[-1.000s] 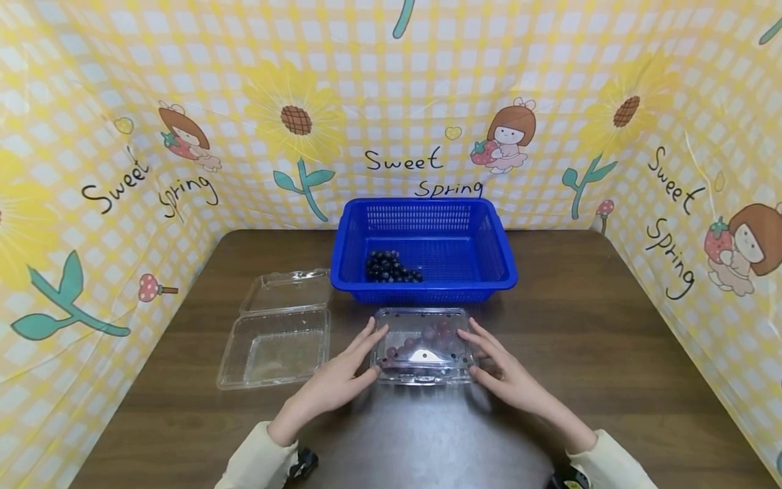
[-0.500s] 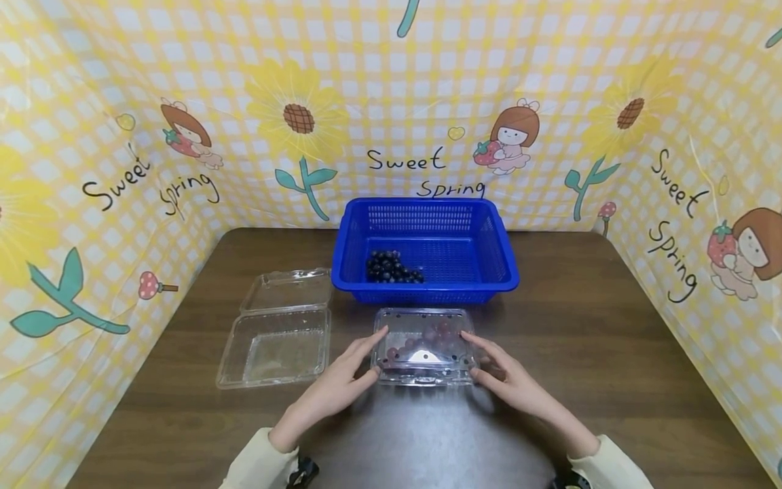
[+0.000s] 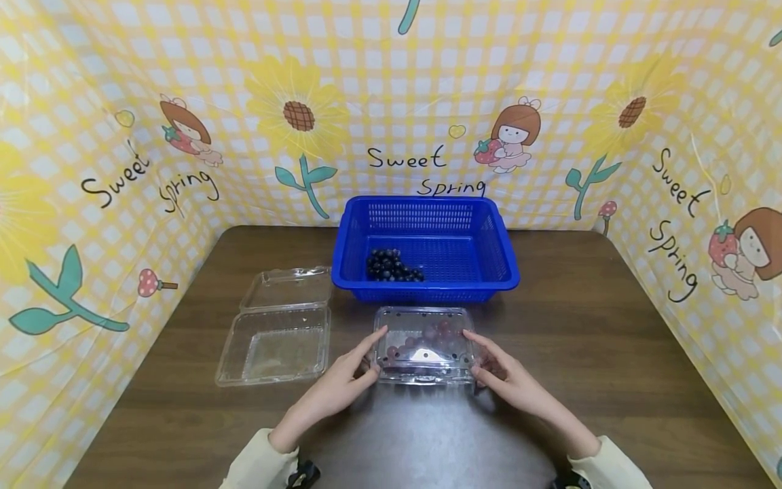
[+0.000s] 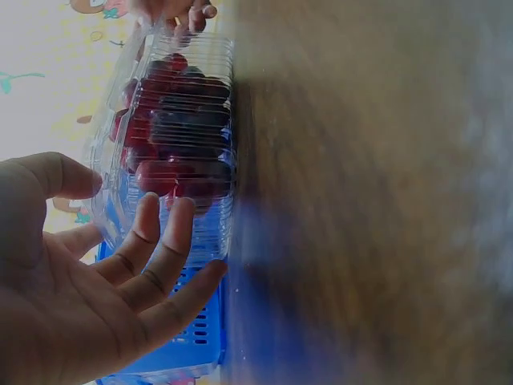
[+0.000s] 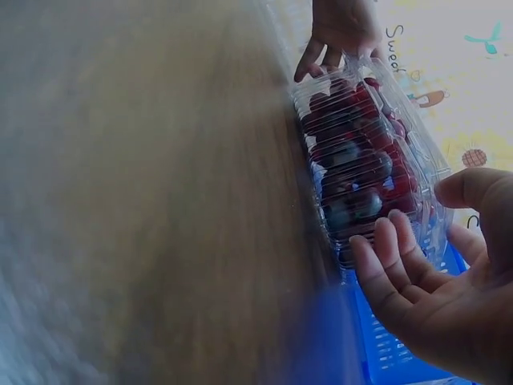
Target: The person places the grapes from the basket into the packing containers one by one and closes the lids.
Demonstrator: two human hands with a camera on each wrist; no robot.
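Observation:
A clear plastic clamshell box (image 3: 421, 370) with dark red grapes (image 4: 180, 136) inside sits on the table, its lid lowered. In the head view my left hand (image 3: 339, 380) is at the box's left side, its index finger and thumb touching the lid's edge. Across from it my right hand (image 3: 516, 380) touches the right side the same way. In the left wrist view, the other fingers (image 4: 168, 261) are spread loosely beside the ribbed wall. The right wrist view has the right hand's fingers (image 5: 389, 273) slightly bent near the wall.
Behind the box stands a blue plastic basket (image 3: 427, 295) with a bunch of dark grapes (image 3: 391, 266) in its left part. Another clear clamshell box (image 3: 275, 346) lies unfolded at the left. A patterned cloth (image 3: 391, 88) surrounds the brown table (image 3: 611, 380) at the back and sides.
Both hands stay at the box's sides. The left fingers have drawn closer together, and the right index fingertip has shifted slightly toward the box's right edge. The box has not visibly moved.

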